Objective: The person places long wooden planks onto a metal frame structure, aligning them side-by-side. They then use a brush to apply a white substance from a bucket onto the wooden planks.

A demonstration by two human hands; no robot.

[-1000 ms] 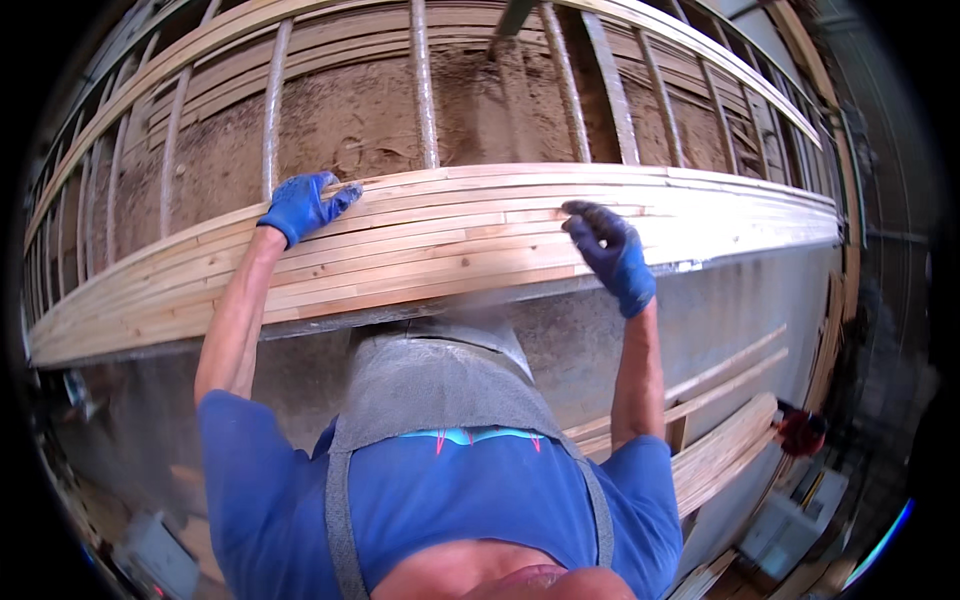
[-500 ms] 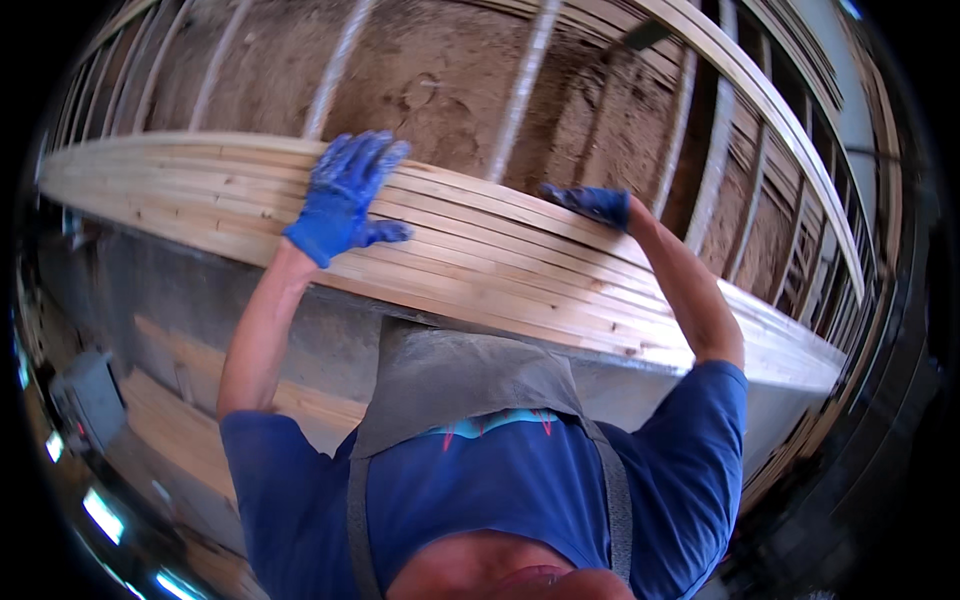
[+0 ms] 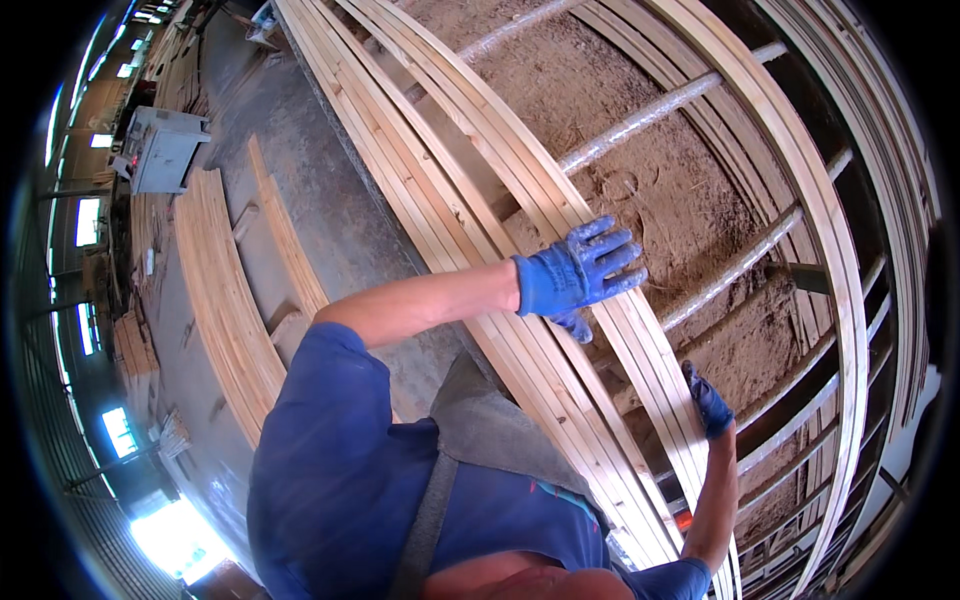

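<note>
Long pale wooden strips lie side by side in two groups, with a gap between them. My left hand (image 3: 585,270), in a blue glove, lies flat with fingers spread across the farther group of wooden strips (image 3: 535,185). Its fingertips reach past that group's outer edge. Farther right, my right hand (image 3: 710,402), in a darker, soiled blue glove, is closed around the outer edge of the same group; some of its fingers are hidden. The nearer group of wooden strips (image 3: 400,175) runs close along my apron (image 3: 490,420) and passes under my left forearm.
Metal rails (image 3: 690,95) cross beneath the strips, over a floor covered in sawdust (image 3: 640,200). A single long board (image 3: 835,240) lies across the rails farther out. To the left are stacked boards (image 3: 225,300) and a grey box-shaped machine (image 3: 165,150).
The strips were packed together; now a group has been separated outward with my hands on it, leaving a gap. My view has turned, so the strips run diagonally.
</note>
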